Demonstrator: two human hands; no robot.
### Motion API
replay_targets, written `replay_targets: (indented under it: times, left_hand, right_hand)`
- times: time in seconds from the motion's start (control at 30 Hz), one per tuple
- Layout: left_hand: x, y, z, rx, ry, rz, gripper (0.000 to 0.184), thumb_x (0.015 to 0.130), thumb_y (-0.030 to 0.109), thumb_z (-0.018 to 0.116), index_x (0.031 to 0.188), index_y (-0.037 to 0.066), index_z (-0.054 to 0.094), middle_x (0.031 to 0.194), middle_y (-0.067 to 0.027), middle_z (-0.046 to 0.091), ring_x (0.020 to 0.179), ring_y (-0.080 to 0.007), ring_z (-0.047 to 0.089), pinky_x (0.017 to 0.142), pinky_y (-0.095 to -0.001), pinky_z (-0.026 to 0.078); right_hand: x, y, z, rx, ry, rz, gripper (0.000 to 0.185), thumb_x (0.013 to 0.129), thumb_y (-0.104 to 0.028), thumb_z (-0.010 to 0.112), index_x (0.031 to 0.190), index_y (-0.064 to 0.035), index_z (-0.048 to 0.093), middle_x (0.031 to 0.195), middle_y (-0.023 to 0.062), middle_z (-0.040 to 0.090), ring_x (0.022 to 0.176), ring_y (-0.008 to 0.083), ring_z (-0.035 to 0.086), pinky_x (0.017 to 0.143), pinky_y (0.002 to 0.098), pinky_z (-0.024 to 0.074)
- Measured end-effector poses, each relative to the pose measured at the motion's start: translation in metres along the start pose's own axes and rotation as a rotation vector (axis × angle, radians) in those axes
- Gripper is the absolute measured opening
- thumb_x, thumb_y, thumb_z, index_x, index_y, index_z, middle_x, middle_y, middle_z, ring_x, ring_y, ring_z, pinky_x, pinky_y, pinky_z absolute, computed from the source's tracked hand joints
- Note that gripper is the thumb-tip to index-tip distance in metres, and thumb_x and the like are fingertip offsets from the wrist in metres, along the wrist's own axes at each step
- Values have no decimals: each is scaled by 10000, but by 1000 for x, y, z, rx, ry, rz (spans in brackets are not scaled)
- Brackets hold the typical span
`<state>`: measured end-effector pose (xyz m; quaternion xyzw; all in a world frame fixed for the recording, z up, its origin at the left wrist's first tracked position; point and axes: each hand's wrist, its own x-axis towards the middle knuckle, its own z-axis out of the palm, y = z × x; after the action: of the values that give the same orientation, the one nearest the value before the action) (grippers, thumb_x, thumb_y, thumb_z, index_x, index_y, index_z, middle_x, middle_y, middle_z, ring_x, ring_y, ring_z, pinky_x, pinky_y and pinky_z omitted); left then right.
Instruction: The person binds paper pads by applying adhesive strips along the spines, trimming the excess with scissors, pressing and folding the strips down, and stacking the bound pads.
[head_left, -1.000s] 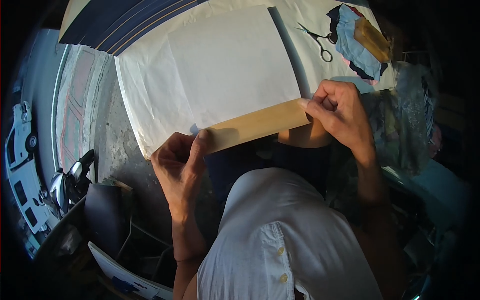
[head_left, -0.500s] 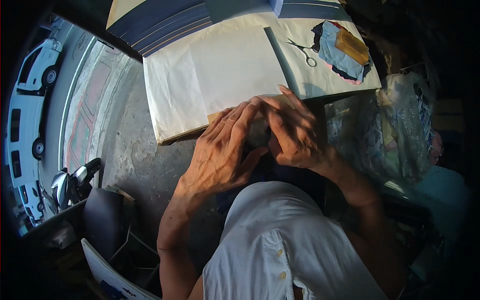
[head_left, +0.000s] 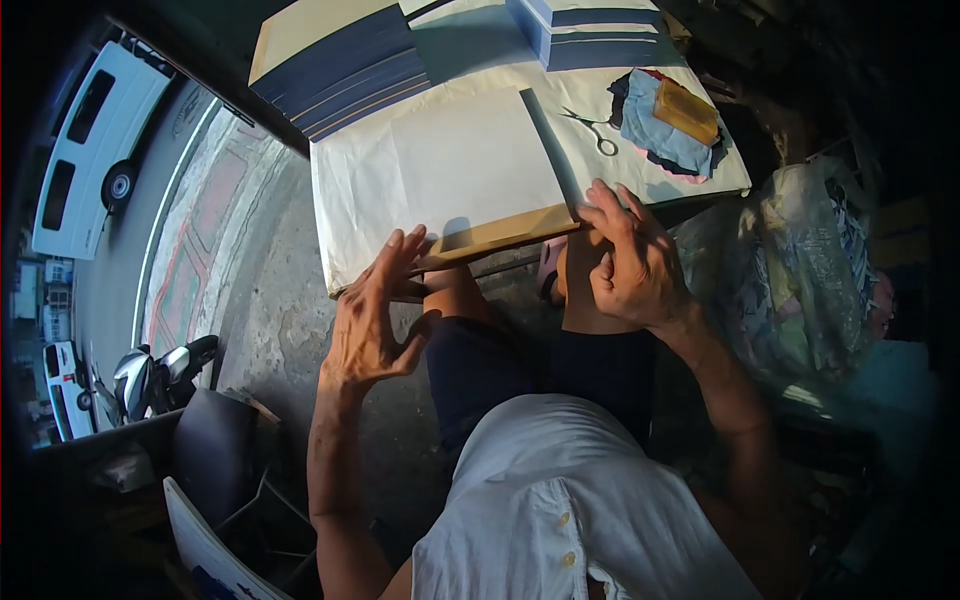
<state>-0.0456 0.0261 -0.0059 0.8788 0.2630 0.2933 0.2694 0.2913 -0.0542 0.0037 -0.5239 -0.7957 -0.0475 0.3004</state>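
A white sheet of paper (head_left: 480,160) lies on the paper-covered table (head_left: 345,200), with a brown strip (head_left: 505,230) along its near edge. At the strip's left end is my left hand (head_left: 375,320), its fingers stretched forward and the thumb apart. My right hand (head_left: 643,270) is by the right end, fingertips at the corner, with some fingers bent and nothing visible in it. Whether the fingertips press on the edge is hard to see. Beyond my right hand lie small scissors (head_left: 600,137) and folded cloths (head_left: 650,125) under an amber block (head_left: 687,110).
Stacks of dark-blue-edged books or pads stand at the back left (head_left: 350,85) and back right (head_left: 600,40). Clear plastic bags (head_left: 810,240) sit to the right. On the left are a motorcycle (head_left: 150,370) and a white van (head_left: 95,150) in the street.
My hands, together at the middle of the near edge before, have moved apart to its two ends. The brown strip now shows along its length. The whole view has shifted slightly.
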Motion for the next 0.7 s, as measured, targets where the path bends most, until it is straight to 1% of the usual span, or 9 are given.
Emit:
replay_targets:
  times: [0.07,0.1,0.13,0.2,0.27,0.33,0.43,0.6,0.7]
  left_hand:
    - [-5,-17,-6,-111,260,-3,841,942,222,713,1606,23,237,1447,-276,584,1285,-417,632,1077,-497,517]
    - [4,-21,-12,-9,333,-72,757,1044,423,549,1639,117,196,1379,-247,648,1245,-398,663,1081,-581,484]
    - [23,-21,-21,-50,376,-48,655,1019,221,615,1570,35,312,1319,-277,672,1229,-423,667,1068,-501,514]
    - [75,-22,-25,-62,297,-126,528,975,181,687,1448,33,506,1307,-225,696,1244,-376,668,1044,-459,532]
    - [131,-28,-23,24,55,-70,527,949,151,729,1421,17,538,1375,-204,657,1292,-361,628,1113,-434,492]
    - [172,-45,-9,150,-62,68,561,957,238,727,1446,50,525,1412,-240,605,1293,-430,590,1096,-464,474]
    - [199,-64,18,222,-86,9,626,1022,382,622,1531,80,418,1374,-250,610,1271,-421,589,1063,-489,481]
    - [176,-68,33,496,102,43,669,1045,457,562,1538,41,388,1153,-213,660,1020,-388,628,898,-518,503]
    - [148,-31,33,648,200,-302,714,1018,485,595,1510,7,399,1116,-216,636,1019,-400,632,814,-533,516]
  right_hand:
    - [-4,2,4,-33,72,23,777,727,53,582,1482,106,406,1204,213,688,1127,332,681,1133,495,454]
    - [-9,-4,8,108,165,188,777,726,60,585,1480,92,401,1171,202,675,1089,322,675,1091,476,477]
    - [-14,-13,9,257,250,350,778,725,66,589,1478,78,395,1139,192,662,1051,312,669,1049,457,500]
    - [-16,-39,11,324,252,419,633,823,28,647,1413,54,420,1120,157,636,998,256,650,963,394,523]
    - [-12,-70,36,1199,262,997,496,926,-86,711,1338,33,462,1159,136,636,1035,212,652,934,361,536]
    - [0,-95,50,1654,163,1188,486,975,-186,736,1326,13,464,1153,111,636,1060,186,649,937,361,547]
    - [7,-112,73,1790,207,1145,445,977,-217,681,1339,-37,495,1244,128,624,1179,249,639,1013,449,522]
    - [12,-100,60,1746,325,1030,569,966,-194,746,1379,12,413,1251,168,617,1153,243,652,991,424,559]
    - [8,-93,39,1592,298,1103,613,962,-222,749,1420,-15,398,1254,172,621,1140,249,657,958,408,566]
